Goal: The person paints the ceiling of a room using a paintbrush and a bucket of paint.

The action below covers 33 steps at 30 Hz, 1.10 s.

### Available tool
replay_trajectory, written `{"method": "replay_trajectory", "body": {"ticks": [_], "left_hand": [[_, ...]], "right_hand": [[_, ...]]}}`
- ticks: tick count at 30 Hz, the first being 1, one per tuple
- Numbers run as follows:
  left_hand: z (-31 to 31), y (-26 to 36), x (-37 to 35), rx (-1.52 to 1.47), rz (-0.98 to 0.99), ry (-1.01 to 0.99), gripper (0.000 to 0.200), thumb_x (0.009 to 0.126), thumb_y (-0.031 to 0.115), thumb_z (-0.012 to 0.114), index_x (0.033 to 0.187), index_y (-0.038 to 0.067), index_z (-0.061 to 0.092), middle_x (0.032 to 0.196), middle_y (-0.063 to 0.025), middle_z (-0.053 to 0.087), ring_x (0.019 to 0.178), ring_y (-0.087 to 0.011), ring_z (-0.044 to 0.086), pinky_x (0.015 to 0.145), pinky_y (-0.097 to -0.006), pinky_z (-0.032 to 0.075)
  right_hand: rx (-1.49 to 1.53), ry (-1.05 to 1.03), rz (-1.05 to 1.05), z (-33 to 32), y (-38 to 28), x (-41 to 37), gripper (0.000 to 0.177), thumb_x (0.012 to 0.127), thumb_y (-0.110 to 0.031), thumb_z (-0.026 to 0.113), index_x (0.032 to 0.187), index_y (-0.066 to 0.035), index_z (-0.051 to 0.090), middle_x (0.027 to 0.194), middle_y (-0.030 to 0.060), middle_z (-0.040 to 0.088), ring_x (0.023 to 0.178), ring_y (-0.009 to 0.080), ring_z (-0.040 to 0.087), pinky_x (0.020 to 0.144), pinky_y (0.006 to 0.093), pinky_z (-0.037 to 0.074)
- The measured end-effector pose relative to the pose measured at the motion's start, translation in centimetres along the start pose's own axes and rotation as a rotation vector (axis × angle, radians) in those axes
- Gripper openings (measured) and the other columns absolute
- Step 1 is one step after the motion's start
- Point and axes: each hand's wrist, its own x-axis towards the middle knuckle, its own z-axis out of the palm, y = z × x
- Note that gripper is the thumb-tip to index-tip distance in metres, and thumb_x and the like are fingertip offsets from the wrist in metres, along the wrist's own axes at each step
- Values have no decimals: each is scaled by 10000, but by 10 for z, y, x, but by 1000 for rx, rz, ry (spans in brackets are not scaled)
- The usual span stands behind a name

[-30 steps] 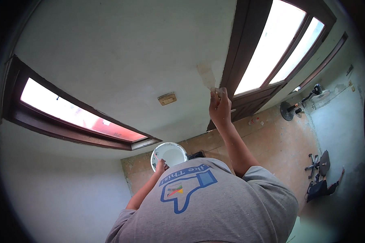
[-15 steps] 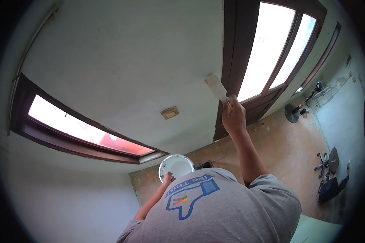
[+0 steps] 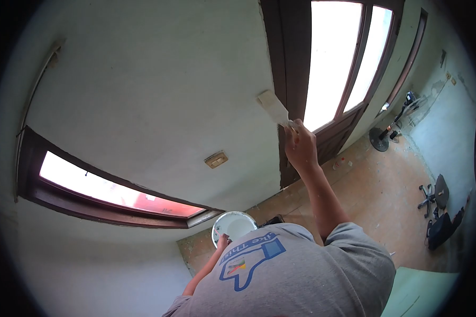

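My right hand (image 3: pixel 301 145) is raised, its fingers closed round the handle of a wide, flat, pale paintbrush (image 3: pixel 274 107). The brush's far end lies against the pale wall (image 3: pixel 195 79) in this view, close to the dark wooden door frame (image 3: pixel 288 68). Low in front of my body, my left hand (image 3: pixel 223 241) grips the near rim of a white bucket (image 3: pixel 234 215). White paint (image 3: pixel 238 227) shows inside the bucket, and its rim is smeared. Part of the bucket is hidden behind my grey shirt (image 3: pixel 312 264).
A switch plate (image 3: pixel 216 159) is set in the wall between the dark-framed window (image 3: pixel 116 185) and the glazed door (image 3: pixel 333 63). On the tiled floor (image 3: pixel 370 195) to the right stand a fan (image 3: pixel 379 139) and an office chair (image 3: pixel 440 232). A pale green surface (image 3: pixel 418 290) lies at lower right.
The view has turned slightly, so the door and switch plate sit further left. The brush appears a little further left and higher, still in my right hand. My left hand stays at the bucket.
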Motion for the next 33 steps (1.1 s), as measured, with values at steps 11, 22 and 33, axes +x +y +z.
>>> {"method": "replay_trajectory", "body": {"ticks": [11, 22, 33], "left_hand": [[-11, -9, 12, 151, 144, -79, 342, 970, 247, 378, 975, -44, 558, 836, -94, 550, 670, -196, 498, 607, -339, 435], [-8, -8, 18, 309, 97, -61, 331, 982, 190, 395, 1155, -62, 520, 1173, -190, 600, 931, -257, 588, 768, -372, 497], [-5, -8, 9, 170, 46, -88, 532, 945, 377, 367, 1261, -37, 479, 1268, -197, 571, 1080, -323, 582, 885, -421, 477]], "right_hand": [[-156, 37, 22, -21, 3, -29, 94, 909, -69, 562, 959, 7, 536, 855, 245, 644, 807, 444, 643, 694, 484, 513], [-50, 180, -190, 11, 33, -23, 230, 902, -3, 580, 1130, 21, 600, 891, 196, 626, 775, 347, 651, 660, 387, 534], [120, 189, -330, 78, 104, -11, 163, 870, 52, 575, 1032, 35, 586, 911, 205, 601, 835, 408, 601, 717, 438, 501]]}}
